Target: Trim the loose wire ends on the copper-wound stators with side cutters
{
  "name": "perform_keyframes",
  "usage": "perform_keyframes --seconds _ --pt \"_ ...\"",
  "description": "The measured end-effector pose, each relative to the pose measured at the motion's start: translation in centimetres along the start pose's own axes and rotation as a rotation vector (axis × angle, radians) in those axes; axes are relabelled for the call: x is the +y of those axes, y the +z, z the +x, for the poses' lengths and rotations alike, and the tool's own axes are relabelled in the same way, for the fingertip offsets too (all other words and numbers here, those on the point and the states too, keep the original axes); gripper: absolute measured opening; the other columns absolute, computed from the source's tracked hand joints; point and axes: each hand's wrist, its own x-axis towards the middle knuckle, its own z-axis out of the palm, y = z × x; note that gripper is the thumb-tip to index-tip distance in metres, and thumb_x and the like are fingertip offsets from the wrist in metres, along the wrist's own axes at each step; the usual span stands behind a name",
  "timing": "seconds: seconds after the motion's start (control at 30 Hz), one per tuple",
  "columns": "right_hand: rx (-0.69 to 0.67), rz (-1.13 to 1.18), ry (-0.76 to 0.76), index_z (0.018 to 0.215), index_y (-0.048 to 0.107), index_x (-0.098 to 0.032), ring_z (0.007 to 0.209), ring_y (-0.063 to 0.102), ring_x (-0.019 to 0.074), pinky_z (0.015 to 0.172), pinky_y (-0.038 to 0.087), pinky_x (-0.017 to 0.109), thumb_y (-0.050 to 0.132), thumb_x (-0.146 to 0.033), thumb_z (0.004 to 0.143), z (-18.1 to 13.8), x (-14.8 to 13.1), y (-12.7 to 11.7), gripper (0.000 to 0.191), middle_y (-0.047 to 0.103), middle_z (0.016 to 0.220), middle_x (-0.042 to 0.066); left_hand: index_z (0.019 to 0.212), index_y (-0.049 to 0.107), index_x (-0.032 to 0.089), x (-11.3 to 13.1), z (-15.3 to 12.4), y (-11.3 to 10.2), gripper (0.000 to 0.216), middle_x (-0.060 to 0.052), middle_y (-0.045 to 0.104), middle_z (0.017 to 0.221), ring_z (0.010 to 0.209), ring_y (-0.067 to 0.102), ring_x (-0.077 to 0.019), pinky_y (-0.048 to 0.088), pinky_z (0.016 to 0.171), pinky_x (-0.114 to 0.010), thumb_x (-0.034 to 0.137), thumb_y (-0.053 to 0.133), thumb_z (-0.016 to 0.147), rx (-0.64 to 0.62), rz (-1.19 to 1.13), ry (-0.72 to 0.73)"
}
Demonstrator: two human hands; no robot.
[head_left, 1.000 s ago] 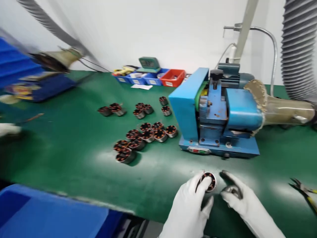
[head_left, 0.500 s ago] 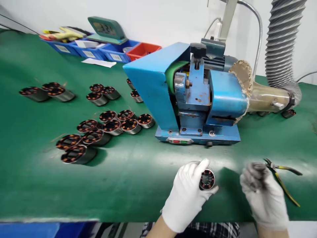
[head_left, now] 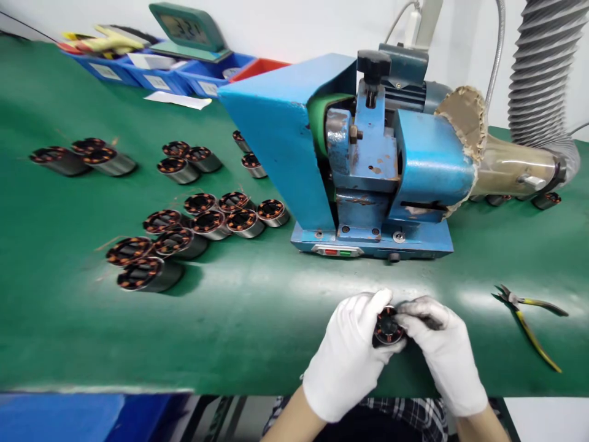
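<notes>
Two gloved hands are meeting at six o'clock on the green surface (head_left: 257,331): the left hand (head_left: 347,362) is gripping a wound stator (head_left: 388,328), right hand (head_left: 442,350) fingers pinching its edge. Rigid, seemingly weighty; the steel shell looks safer to hold than the delicate copper coils.

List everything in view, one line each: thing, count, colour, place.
stator in hands: one, copper and dark, near bench edge
loose stators: about seventeen, steel and copper, left of machine
machine: one, blue, bench centre
exhaust hose: one, grey ribbed, upper right
pliers: one, yellow handles, bench right
bins: several blue, one red, back
clock: one, green, on bins
bench mat: one, green
left hand: white glove, holds stator
right hand: white glove, fingers on stator
</notes>
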Motion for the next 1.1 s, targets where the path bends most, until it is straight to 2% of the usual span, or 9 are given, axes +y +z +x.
perform_keyframes --seconds 0.13,0.23,0.3,0.43,0.57,0.73,0.83,0.97,1.1 --pt "0.108 0.257 0.021 0.07 0.07 -0.022 0.051 0.055 0.0102 0.046 0.047 0.021 0.076 -0.035 0.07 0.1 -0.9 -2.7 0.014 0.064 0.063 -0.002 0.122 0.04 0.014 0.4 0.0 0.0 0.059 -0.013 0.06 0.099 0.091 0.059 -0.0294 0.051 0.079 -0.047 0.03 0.071 0.074 -0.016 0.035 -0.036" --pt "0.302 0.578 0.011 0.073 0.07 -0.022 0.057 0.056 0.0062 0.056 0.05 0.016 0.082 -0.034 0.064 0.3 -1.4 -5.1 0.02 0.063 0.068 -0.005 0.123 0.038 0.014 0.4 0.0 -0.1 0.063 -0.013 0.059 0.097 0.09 0.059 -0.0295 0.051 0.078 -0.047 0.034 0.072 0.074 0.0 0.06 -0.039" --pt "0.337 0.613 0.025 0.078 0.071 -0.022 0.06 0.058 0.007 0.058 0.051 0.017 0.083 -0.032 0.064 0.4 -1.3 -5.9 0.022 0.064 0.07 -0.003 0.123 0.038 0.015 0.4 0.1 -0.3 0.064 -0.012 0.059 0.1 0.092 0.059 -0.0289 0.051 0.081 -0.047 0.034 0.073 0.073 0.012 0.036 -0.035" --pt "0.066 0.39 0.153 0.095 0.072 -0.021 0.062 0.064 0.0156 0.057 0.053 0.026 0.082 -0.038 0.063 0.2 0.0 -5.3 0.038 0.071 0.077 0.005 0.117 0.042 0.019 0.4 0.3 -0.7 0.054 -0.009 0.06 0.108 0.101 0.058 -0.0254 0.048 0.089 -0.043 0.025 0.072 0.073 0.015 -0.095 -0.025" --pt "-0.12 0.148 0.209 0.09 0.074 -0.021 0.058 0.064 0.0182 0.055 0.053 0.029 0.086 -0.027 0.053 0.3 0.9 -3.0 0.039 0.073 0.076 0.005 0.109 0.044 0.023 0.3 0.3 -0.7 0.038 -0.005 0.062 0.104 0.099 0.06 -0.0215 0.049 0.088 -0.039 0.021 0.066 0.078 -0.022 -0.166 -0.011" --pt "-0.075 -0.05 0.092 0.069 0.071 -0.021 0.068 0.066 0.0195 0.066 0.053 0.029 0.072 -0.024 0.068 0.3 0.2 -1.2 0.003 0.072 0.072 0.003 0.121 0.038 0.02 0.3 0.1 -0.4 0.051 -0.009 0.061 0.1 0.091 0.06 -0.0254 0.051 0.079 -0.043 0.03 0.065 0.079 0.016 -0.041 -0.041" --pt "-0.049 -0.146 0.06 0.064 0.066 -0.021 0.064 0.063 0.0182 0.061 0.052 0.028 0.065 -0.023 0.075 -0.8 0.0 -1.5 0.011 0.068 0.067 0.002 0.113 0.046 0.023 0.5 0.1 -0.5 0.045 -0.007 0.061 0.098 0.091 0.06 -0.0254 0.05 0.079 -0.042 0.03 0.069 0.076 -0.032 -0.041 -0.096" --pt "0.012 -0.506 -0.123 0.069 0.065 -0.022 0.064 0.062 0.0189 0.061 0.049 0.029 0.057 -0.023 0.082 -1.9 0.4 -1.8 0.015 0.067 0.069 0.003 0.108 0.051 0.022 0.7 0.3 -0.7 0.042 -0.007 0.061 0.098 0.093 0.059 -0.0258 0.049 0.081 -0.043 0.033 0.071 0.073 -0.043 -0.071 -0.132" --pt "0.103 -0.686 -0.22 0.071 0.065 -0.022 0.066 0.063 0.0206 0.065 0.047 0.032 0.056 -0.023 0.081 0.1 1.0 -1.6 0.014 0.068 0.071 0.004 0.104 0.052 0.022 0.7 0.4 -0.8 0.039 -0.006 0.061 0.096 0.09 0.059 -0.0246 0.048 0.08 -0.042 0.031 0.073 0.072 -0.066 -0.097 -0.124"
